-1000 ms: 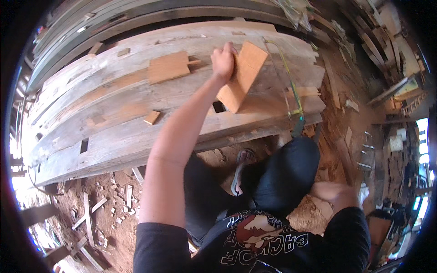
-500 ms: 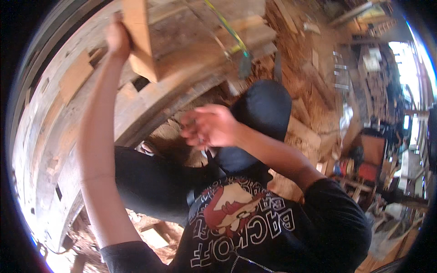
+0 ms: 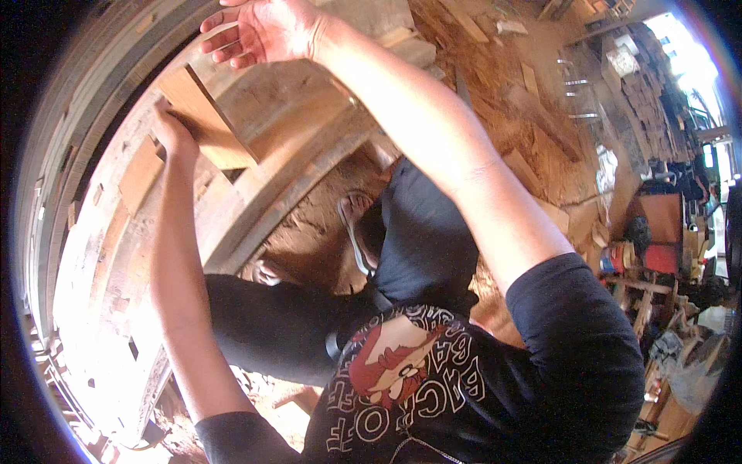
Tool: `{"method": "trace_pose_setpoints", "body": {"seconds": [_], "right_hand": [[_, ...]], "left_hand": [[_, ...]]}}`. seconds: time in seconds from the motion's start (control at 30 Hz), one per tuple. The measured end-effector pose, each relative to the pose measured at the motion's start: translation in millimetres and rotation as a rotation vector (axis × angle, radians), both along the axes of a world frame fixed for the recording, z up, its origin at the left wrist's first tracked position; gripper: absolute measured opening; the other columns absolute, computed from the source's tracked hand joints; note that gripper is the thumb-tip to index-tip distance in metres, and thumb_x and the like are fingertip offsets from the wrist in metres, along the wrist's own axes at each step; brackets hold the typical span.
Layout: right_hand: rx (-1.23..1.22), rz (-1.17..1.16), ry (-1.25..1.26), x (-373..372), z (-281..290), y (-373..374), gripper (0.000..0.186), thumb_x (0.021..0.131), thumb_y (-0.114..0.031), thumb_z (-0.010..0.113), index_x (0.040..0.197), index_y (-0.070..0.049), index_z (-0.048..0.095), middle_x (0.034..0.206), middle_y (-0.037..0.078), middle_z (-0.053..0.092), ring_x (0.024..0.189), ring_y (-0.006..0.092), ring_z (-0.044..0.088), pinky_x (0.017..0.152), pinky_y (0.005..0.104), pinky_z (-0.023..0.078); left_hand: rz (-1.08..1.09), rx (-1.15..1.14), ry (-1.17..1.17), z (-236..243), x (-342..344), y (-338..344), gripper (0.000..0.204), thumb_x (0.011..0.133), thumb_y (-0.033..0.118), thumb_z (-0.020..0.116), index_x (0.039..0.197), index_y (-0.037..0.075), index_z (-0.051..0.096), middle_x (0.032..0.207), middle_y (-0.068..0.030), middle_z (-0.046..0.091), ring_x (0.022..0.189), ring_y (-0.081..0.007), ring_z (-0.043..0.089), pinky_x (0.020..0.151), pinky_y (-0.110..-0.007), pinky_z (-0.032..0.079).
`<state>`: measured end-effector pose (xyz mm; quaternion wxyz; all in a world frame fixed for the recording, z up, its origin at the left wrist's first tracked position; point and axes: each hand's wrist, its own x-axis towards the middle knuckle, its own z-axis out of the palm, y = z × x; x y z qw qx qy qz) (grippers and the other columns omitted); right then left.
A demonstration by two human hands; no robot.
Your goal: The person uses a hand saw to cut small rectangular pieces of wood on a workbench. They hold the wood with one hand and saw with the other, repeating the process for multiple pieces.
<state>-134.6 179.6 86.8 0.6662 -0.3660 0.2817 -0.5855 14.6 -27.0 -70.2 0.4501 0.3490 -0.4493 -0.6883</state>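
Note:
My left hand [image 3: 175, 133] is closed on the left edge of a short, flat wooden board [image 3: 210, 120]. Its fingers are partly hidden against the wood. The board is set at an angle over a long, pale wooden workbench [image 3: 286, 147]. My right hand [image 3: 263, 32] reaches beyond the board above the far part of the bench, palm showing and fingers spread, holding nothing. A flat wood piece [image 3: 139, 174] lies on the bench beside my left wrist.
Wood scraps and shavings [image 3: 502, 93] cover the floor to the right. Stacked timber [image 3: 653, 100] stands farther back. A red-brown chair [image 3: 657, 216] and assorted clutter are at the right. My knees [image 3: 429, 224] are close to the bench edge.
My right hand has swung from above my knee to the far side of the bench. The board looks shifted left with my left hand. A yellow-green tape on the bench is out of sight.

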Motion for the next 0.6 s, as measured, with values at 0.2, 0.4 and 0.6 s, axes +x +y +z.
{"method": "trace_pose_setpoints", "body": {"seconds": [0.2, 0.4, 0.6], "right_hand": [[-0.181, -0.672, 1.168, 33, -40, 0, 0.085, 0.087, -0.058, 0.079, 0.149, -0.008, 0.049, 0.129, 0.016, 0.064, 0.118, 0.0231, 0.062, 0.103, 0.0377, 0.051], [-0.198, -0.709, 1.261, 62, -74, -17, 0.066, 0.094, -0.057, 0.071, 0.131, -0.003, 0.065, 0.108, 0.017, 0.074, 0.102, 0.0277, 0.071, 0.09, 0.0389, 0.056], [-0.146, -0.731, 1.209, 64, -74, -19, 0.058, 0.1, -0.055, 0.065, 0.107, 0.002, 0.073, 0.086, 0.013, 0.075, 0.084, 0.0192, 0.073, 0.076, 0.0354, 0.055]], "left_hand": [[-0.034, -0.178, -0.285, 7, 13, 17, 0.054, 0.105, 0.05, 0.044, 0.128, 0.005, 0.062, 0.114, -0.015, 0.069, 0.106, -0.0264, 0.065, 0.092, -0.048, 0.052], [-0.051, -0.318, -0.217, 29, 9, 36, 0.047, 0.097, 0.044, 0.055, 0.1, 0.002, 0.075, 0.104, -0.0287, 0.073, 0.098, -0.0427, 0.067, 0.095, -0.053, 0.049], [0.051, -1.166, -0.828, 88, 141, 14, 0.034, 0.104, 0.039, 0.059, 0.117, 0.009, 0.069, 0.108, -0.0192, 0.075, 0.104, -0.04, 0.071, 0.087, -0.045, 0.056]]}}
